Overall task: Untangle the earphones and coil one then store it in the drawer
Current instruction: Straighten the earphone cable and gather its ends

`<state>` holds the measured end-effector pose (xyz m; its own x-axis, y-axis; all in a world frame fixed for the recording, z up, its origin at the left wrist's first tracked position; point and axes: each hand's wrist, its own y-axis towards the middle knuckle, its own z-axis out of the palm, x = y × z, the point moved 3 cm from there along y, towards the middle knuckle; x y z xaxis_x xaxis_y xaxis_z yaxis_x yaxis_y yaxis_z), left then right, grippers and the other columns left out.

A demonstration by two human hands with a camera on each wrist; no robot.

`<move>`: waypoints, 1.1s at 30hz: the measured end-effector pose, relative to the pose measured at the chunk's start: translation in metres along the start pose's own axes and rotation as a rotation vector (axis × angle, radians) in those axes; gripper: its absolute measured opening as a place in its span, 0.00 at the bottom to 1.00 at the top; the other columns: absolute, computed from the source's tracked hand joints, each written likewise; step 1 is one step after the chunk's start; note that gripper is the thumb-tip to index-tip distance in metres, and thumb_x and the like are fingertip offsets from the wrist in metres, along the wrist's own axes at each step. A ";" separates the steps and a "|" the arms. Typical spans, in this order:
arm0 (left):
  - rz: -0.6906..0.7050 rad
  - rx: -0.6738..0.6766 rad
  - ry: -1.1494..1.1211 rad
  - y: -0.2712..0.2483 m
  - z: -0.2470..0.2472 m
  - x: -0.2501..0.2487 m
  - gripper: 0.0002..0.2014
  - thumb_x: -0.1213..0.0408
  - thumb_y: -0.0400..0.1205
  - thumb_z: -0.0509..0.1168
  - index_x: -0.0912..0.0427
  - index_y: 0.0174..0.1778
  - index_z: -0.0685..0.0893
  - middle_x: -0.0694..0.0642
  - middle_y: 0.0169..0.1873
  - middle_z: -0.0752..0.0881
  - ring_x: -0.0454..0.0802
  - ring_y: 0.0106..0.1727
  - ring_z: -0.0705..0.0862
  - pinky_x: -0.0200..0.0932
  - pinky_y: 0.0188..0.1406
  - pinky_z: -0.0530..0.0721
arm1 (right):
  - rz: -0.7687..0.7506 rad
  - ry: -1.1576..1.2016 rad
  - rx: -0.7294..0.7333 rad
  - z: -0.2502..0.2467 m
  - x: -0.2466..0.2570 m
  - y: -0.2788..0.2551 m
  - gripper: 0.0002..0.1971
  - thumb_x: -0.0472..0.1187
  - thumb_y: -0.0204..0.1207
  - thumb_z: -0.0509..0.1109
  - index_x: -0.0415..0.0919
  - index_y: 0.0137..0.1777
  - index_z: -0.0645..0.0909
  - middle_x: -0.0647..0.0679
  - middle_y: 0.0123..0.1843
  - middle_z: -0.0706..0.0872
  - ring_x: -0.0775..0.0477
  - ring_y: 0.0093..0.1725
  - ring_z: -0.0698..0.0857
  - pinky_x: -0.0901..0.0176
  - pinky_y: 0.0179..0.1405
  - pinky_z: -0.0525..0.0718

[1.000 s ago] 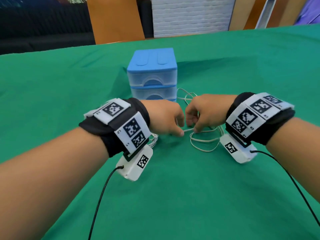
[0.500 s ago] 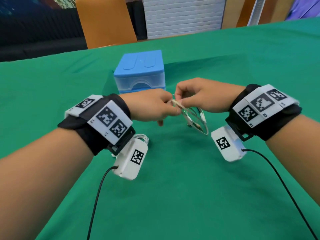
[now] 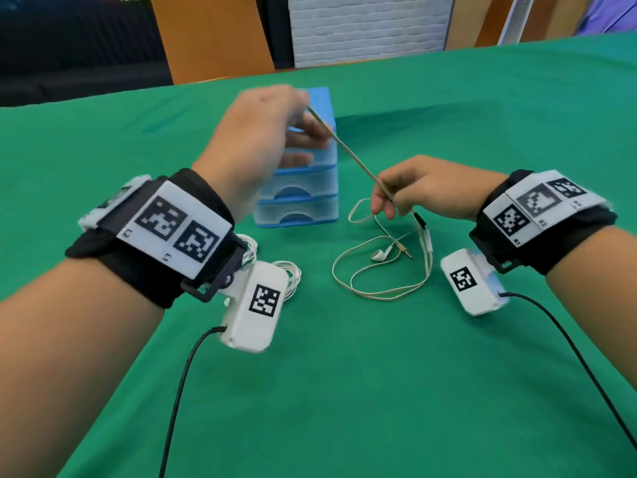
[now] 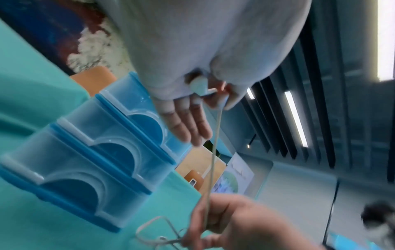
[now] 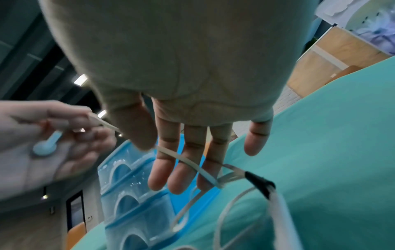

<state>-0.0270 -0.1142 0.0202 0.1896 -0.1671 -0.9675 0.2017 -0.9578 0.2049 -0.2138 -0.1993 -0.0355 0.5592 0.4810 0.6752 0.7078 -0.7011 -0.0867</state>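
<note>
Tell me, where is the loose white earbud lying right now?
In the head view, the earbud lies on the green cloth, right of the blue drawer unit, beside the jack plug.

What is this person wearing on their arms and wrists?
Both forearms are bare. The left wrist and right wrist each carry a black band with white panels of black square markers, plus a white camera box trailing a black cable.
</note>
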 end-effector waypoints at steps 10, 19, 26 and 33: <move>-0.097 -0.136 -0.455 -0.008 -0.027 -0.003 0.19 0.57 0.89 0.55 0.52 0.30 0.63 0.49 0.25 0.62 0.44 0.21 0.57 0.35 0.17 0.64 | -0.003 -0.275 -0.322 -0.017 -0.006 0.013 0.03 0.45 0.76 0.77 0.48 0.43 0.89 0.42 0.49 0.83 0.41 0.50 0.81 0.52 0.53 0.78; -0.118 0.051 -0.094 -0.011 -0.004 0.003 0.22 0.61 0.88 0.59 0.55 0.25 0.69 0.54 0.32 0.84 0.50 0.33 0.83 0.41 0.35 0.79 | 0.008 -0.164 -0.350 -0.026 0.002 0.004 0.16 0.46 0.82 0.71 0.41 0.34 0.80 0.54 0.22 0.77 0.57 0.23 0.71 0.57 0.29 0.68; -0.040 0.153 0.357 -0.016 0.016 0.008 0.08 0.57 0.81 0.73 0.57 0.43 0.84 0.67 0.52 0.90 0.48 0.45 0.83 0.54 0.52 0.84 | -0.270 -0.239 -0.413 -0.039 0.051 -0.012 0.11 0.52 0.66 0.66 0.45 0.37 0.82 0.39 0.49 0.85 0.39 0.52 0.82 0.41 0.62 0.78; -0.016 0.244 0.343 -0.017 0.023 0.005 0.27 0.60 0.78 0.77 0.55 0.68 0.70 0.58 0.47 0.92 0.44 0.42 0.89 0.37 0.40 0.83 | -0.394 -0.191 -0.288 -0.028 0.076 -0.018 0.03 0.50 0.66 0.68 0.53 0.34 0.80 0.42 0.51 0.83 0.42 0.53 0.82 0.48 0.59 0.78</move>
<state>-0.0520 -0.1041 0.0084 0.5052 -0.1041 -0.8567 -0.0185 -0.9938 0.1099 -0.1961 -0.1648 0.0374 0.3626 0.8060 0.4678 0.7482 -0.5510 0.3695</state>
